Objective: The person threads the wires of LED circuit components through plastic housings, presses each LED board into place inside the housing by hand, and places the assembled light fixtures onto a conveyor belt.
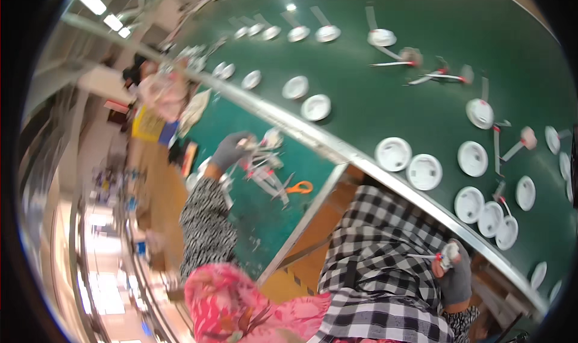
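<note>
My left hand [229, 152], in a grey glove with bare fingertips, reaches to a pile of small white parts with wires [265, 165] on the green side table. Its fingers are closed at the pile's edge; motion blur hides what they pinch. Beside the pile lie scissors with an orange handle [300, 188]. My right hand [456, 277], gloved the same way, is low at the right, in front of the conveyor edge. It grips a small whitish part with a red-and-white wire lead [448, 256], which sticks out to the left.
A green conveyor belt [409, 108] carries several round white housings [424, 172] and loose wired parts [439, 75]. A metal rail [328, 147] runs between belt and side table. Another person [162, 93] is at the far left, near a yellow box [147, 125].
</note>
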